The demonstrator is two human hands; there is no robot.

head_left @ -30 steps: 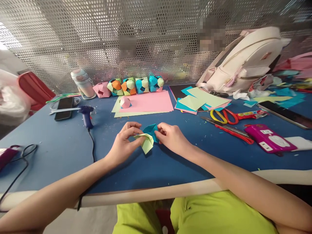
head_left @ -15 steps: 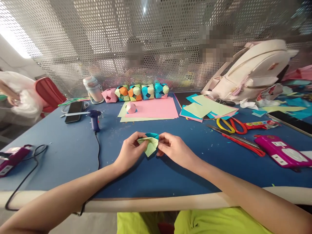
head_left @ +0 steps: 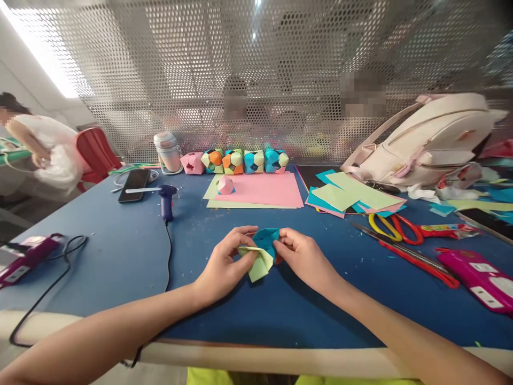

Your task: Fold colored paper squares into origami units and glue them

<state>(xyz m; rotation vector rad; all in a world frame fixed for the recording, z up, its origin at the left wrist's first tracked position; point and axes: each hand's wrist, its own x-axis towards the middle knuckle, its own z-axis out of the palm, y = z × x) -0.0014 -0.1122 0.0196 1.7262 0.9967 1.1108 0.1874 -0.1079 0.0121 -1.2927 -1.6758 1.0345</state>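
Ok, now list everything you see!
Folded pieces: two visible, green and blue, between the hands
Paper shapes: five, multicoloured, back row
Paper ball: one, mostly pink, on sheets
Sheets: several, pink and green, centre
Loose papers: many, mixed colours, right
Glue gun: one, blue, left
Phones: two, black, left and right
Bottle: one, pale, back
Backpack: one, cream, right
Scissors: one pair, yellow-red, right
Packet: one, red, right
Power strips: two, purple, either side
Chair: one, red, left
Person: one, white clothes, left
Mesh: one, silver, behind
Table: one, blue, beneath
Trousers: one, green, bottom
Hands: two, bare, centre
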